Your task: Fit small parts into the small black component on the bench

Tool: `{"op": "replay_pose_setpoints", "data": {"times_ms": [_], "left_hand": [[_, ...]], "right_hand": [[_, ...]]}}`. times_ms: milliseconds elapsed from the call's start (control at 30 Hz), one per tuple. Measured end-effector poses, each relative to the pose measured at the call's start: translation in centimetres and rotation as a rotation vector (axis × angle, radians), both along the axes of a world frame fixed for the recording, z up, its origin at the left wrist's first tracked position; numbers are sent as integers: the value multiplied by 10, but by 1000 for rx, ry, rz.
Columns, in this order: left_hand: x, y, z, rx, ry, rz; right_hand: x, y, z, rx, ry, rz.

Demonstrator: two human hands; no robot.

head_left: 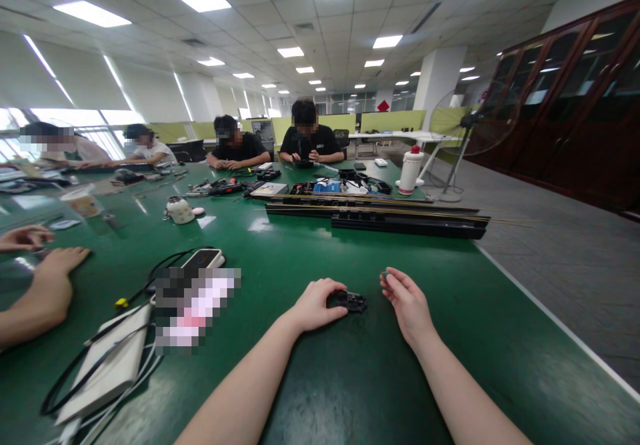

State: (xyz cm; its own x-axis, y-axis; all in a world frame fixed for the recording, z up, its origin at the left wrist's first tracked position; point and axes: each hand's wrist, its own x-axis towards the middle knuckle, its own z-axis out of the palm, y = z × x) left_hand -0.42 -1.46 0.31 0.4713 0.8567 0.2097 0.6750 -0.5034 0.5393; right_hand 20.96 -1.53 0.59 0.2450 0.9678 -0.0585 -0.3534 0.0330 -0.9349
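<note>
On the green table (280, 258), in front of me, lies a small black mechanical part (354, 301) with fine detail on top; its exact kind does not show. My left hand (320, 305) grips its left end between thumb and fingers. To the right of it, slightly raised, my right hand (407, 301) has thumb and fingertips pinched together. A tiny dark piece (385, 275) shows at those fingertips, too small to name. A short gap separates the right hand from the black part.
Long black rails (410, 225) with thin rods lie across the table ahead. A white bottle (411, 171) with a red cap stands behind them. At left are a white power bank (107, 365), cables, a cup (180, 210) and a co-worker's hands (60, 261). Other people sit further back.
</note>
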Motion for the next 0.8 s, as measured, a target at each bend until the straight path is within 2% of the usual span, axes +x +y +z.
{"op": "replay_pose_setpoints", "data": {"times_ms": [200,433,667,800], "left_hand": [[1,1,-1,3,0,-1],[1,1,1,5,5,-14],[2,1,1,0,2,-19],[2,1,0,7,-4,-11]], "right_hand": [[-1,3,-6,22,-206,33],[-11,-7,-10,171,-683,354],[-15,-12,-2,384,-983,348],[-14,-12,-1,411,-1100,392]]}}
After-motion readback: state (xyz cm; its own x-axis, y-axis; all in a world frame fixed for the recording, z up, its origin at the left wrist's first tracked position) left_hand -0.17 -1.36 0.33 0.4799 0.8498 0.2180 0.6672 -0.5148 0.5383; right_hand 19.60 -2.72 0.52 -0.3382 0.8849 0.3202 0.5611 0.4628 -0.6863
